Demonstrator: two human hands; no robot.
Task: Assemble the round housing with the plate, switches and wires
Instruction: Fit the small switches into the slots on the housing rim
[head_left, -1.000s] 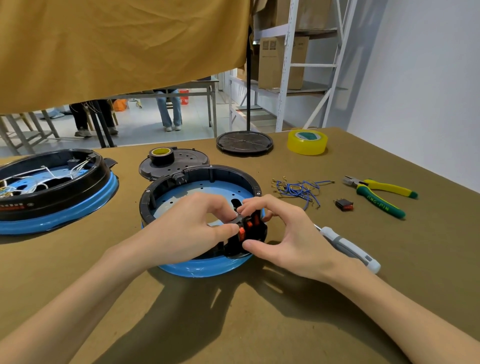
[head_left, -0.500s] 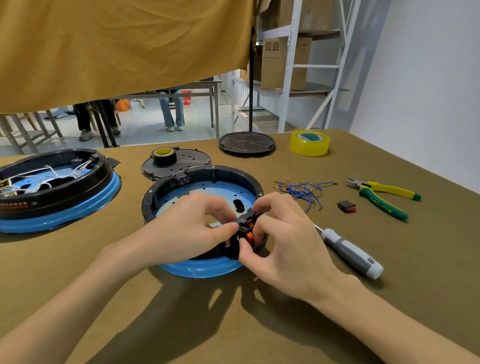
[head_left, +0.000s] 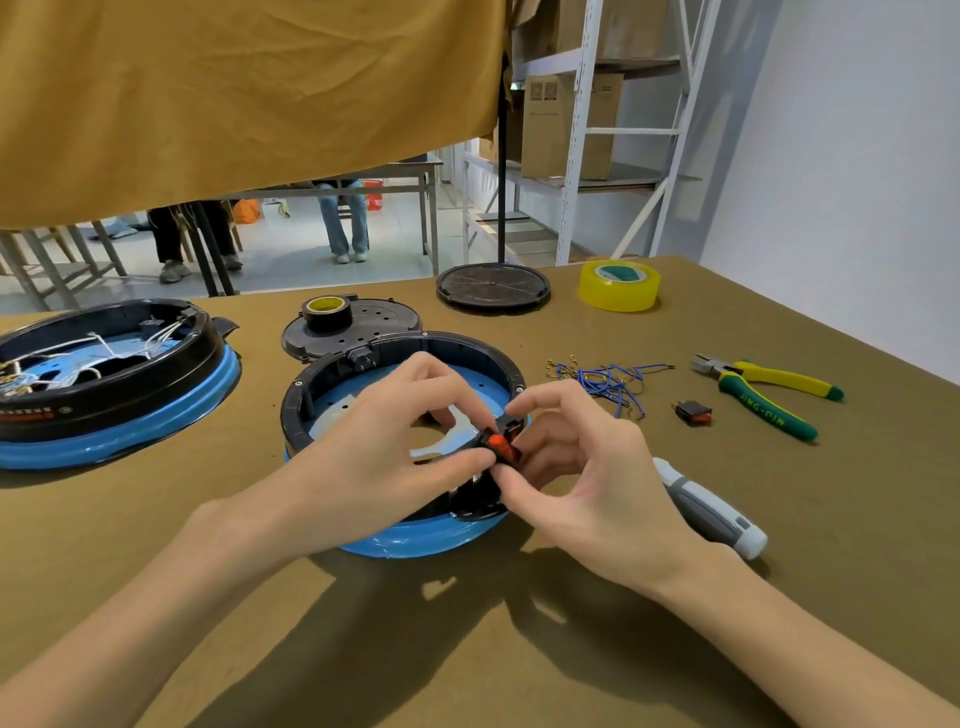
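Brown surface, workshop behind. Both hands pinch a red rocker switch (head_left: 500, 444) at the round housing (head_left: 332, 379) near rim: left hand (head_left: 384, 447), right hand (head_left: 587, 467). Early stage: spare switch (head_left: 691, 412) and blue wires (head_left: 608, 378) lie unfitted right of fingers.

Ochre curtain (head_left: 249, 98), white wall (head_left: 852, 156), metal shelving (head_left: 576, 130), pale floor (head_left: 291, 260)

Bare table (head_left: 467, 649) runs wide across the bottom of the frame, an open lane. Centre is blocked by the round housing (head_left: 332, 379) with both hands over its near rim. At right, a screwdriver (head_left: 711, 512), a loose switch (head_left: 691, 411), wires (head_left: 608, 376) and pliers (head_left: 769, 397) crowd the way. A second housing (head_left: 119, 410) fills the left edge.
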